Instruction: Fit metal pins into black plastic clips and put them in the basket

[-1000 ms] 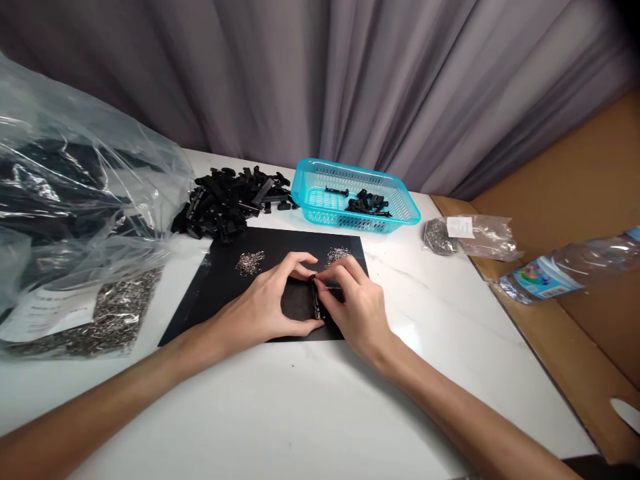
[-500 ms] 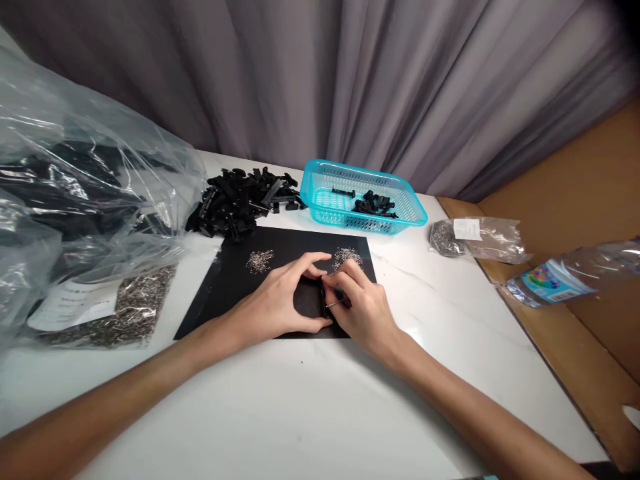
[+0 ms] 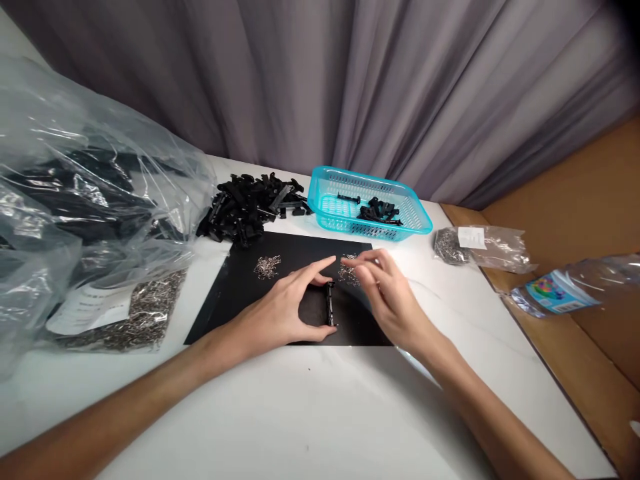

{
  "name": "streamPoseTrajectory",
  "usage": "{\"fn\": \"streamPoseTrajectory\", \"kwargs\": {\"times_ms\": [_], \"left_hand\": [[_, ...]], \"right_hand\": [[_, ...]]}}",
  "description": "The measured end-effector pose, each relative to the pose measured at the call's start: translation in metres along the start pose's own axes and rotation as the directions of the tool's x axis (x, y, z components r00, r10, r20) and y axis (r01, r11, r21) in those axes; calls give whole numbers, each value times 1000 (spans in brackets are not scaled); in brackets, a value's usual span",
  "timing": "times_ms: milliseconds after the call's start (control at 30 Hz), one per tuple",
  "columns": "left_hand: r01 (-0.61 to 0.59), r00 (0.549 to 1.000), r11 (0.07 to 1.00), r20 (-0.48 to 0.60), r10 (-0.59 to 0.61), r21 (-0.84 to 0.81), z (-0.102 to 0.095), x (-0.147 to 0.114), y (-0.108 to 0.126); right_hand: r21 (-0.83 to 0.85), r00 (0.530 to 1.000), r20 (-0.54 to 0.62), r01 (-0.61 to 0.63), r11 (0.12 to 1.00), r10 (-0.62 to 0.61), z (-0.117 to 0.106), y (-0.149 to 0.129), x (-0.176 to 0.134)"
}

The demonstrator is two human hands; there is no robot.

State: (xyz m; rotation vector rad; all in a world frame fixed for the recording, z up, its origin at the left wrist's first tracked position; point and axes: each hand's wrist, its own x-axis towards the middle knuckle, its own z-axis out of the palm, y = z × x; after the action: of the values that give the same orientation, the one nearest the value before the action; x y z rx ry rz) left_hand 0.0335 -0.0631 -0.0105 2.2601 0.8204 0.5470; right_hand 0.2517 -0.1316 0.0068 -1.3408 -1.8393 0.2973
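Left hand (image 3: pixel 285 303) pinching a slim black part (image 3: pixel 330 307) end to end over the black mat (image 3: pixel 220 300).
Its thumb meets the near end, curved fingers the far one; the right hand (image 3: pixel 393 293) bends over the right metal pile (image 3: pixel 349 273), its grip unclear. Labels (image 3: pixel 95 310) on the metal-filled bag (image 3: pixel 155 310), bottle (image 3: pixel 615 275) and small bag (image 3: pixel 503 248) are too blurred to read.

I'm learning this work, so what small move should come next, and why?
Perhaps the right hand should pinch one piece from the right-side pile of small silver metal pieces: it hovers at that pile, while the left hand holds the long, narrow, black plastic part by its ends.
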Motion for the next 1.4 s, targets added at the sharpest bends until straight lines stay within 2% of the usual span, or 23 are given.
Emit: {"fn": "streamPoseTrajectory", "kwargs": {"times_ms": [133, 233, 300, 433, 600, 867, 1100, 1400], "left_hand": [[11, 1000, 1000, 29, -10, -24, -2, -1, 1], [15, 999, 999, 39, -13, -47, -2, 0, 2], [8, 999, 998, 32, -6, -62, -2, 0, 1], [4, 1000, 997, 15, -3, -79, -1, -1, 0], [5, 1000, 996, 12, -4, -84, 0, -1, -1], [11, 1000, 998, 29, -9, -61, -1, 0, 3], [-12, 1000, 994, -17, 10, -110, 1, 4, 3], [-12, 1000, 999, -10, 12, -31, -2, 10, 5]], "right_hand": [[16, 988, -82, -127, 992, 128, -7, 7, 3], [161, 964, -15, -260, 952, 266, -3, 11, 3], [313, 954, 62, -298, 902, 293, 2, 13, 3], [476, 957, 131, -291, 830, 260, 9, 12, 4], [531, 961, 106, -272, 802, 256, 15, 16, 3], [504, 960, 131, -281, 817, 249, 20, 18, 3], [492, 971, 98, -237, 838, 217, 20, 19, 1], [453, 979, 113, -202, 868, 169, 17, 18, -1]]}}
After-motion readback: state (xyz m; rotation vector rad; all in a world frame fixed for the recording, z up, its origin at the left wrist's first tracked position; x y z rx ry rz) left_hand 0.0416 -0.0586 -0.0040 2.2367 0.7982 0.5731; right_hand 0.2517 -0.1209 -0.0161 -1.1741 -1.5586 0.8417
